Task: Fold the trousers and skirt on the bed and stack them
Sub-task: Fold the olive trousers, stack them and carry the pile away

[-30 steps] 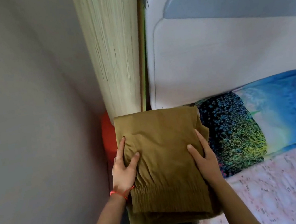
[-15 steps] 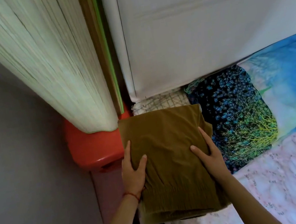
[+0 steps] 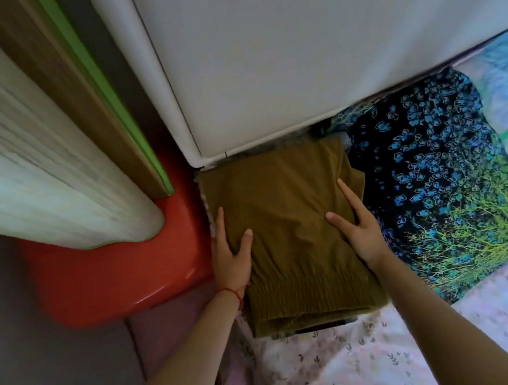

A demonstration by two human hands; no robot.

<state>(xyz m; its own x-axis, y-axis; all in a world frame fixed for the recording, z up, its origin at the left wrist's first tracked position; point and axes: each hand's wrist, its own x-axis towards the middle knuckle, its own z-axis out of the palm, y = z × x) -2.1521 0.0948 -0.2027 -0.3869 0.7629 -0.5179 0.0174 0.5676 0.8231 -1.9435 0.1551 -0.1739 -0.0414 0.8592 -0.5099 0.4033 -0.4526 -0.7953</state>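
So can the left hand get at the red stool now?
Probably yes. The left hand holds the folded garment's left edge, right beside the red stool, and nothing lies between them; it must first let go.

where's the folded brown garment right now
In the head view, the folded brown garment lies at the bed's head corner, against the white headboard, between the red stool and floral pillow.

folded garments [image 3: 286, 220]: 1 visible | hands: 2 | pillow [image 3: 442, 184]: 1 | red stool [image 3: 110, 279]: 1
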